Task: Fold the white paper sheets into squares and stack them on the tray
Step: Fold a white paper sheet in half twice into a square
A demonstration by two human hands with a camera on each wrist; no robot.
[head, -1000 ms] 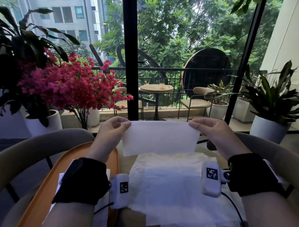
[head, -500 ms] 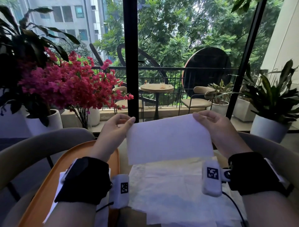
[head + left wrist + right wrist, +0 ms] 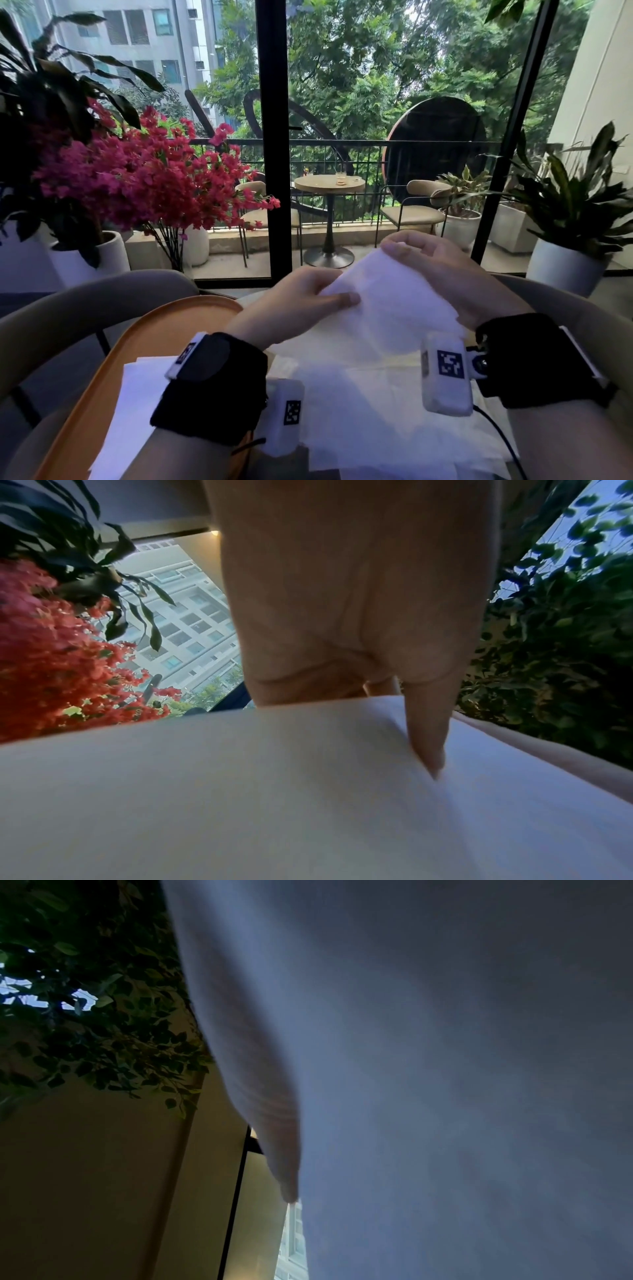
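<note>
Step in hand: second fold of white sheet (image 3: 387,308), held in air above unfolded sheets (image 3: 376,411) on tabletop. Left hand (image 3: 294,305) pinches near corner, thumb on top. Right hand (image 3: 442,270) pinches far corner. Orange tray (image 3: 164,329) at left, folded paper (image 3: 133,404) already on it. Next, by judgement: bring corners together, align edges, crease, carry left to tray.

The head view looks forward and down from above both wrists, toward a balcony window (image 3: 376,137) at 12 o'clock. The left wrist view sits very close under the left hand (image 3: 342,601), facing outward and upward. The right wrist view tilts upward, nearly filled by the paper sheet (image 3: 462,1069). All three share that sheet (image 3: 387,308).
</note>
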